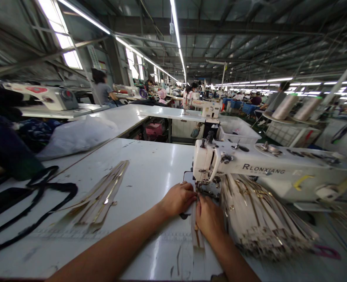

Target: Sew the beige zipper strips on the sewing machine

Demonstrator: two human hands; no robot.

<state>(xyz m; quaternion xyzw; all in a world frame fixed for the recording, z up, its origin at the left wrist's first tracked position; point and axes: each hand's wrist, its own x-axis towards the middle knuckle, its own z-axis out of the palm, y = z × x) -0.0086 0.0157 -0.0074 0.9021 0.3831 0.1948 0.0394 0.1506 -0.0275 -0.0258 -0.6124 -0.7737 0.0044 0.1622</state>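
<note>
Under the needle of a white sewing machine (207,164) lies a beige zipper (198,241), its near end running down toward the table's front edge. My left hand (179,197) rests at its left side by the presser foot, fingers curled and pressed together at the strip's edge. On the other side my right hand (211,217) grips the same strip with closed fingers just in front of the foot. The fingertips and the part being sewn are partly hidden. Right of my right hand, a thick bundle of zippers (261,215) with gold teeth sits beneath the machine arm.
More zippers (103,196) lie in a small pile on the white table (144,176) at left. Black straps (44,199) and a white plastic bag (79,133) are farther left. Behind the machine stands a white bin (239,131); thread cones (285,106) stand at right. People work in the background.
</note>
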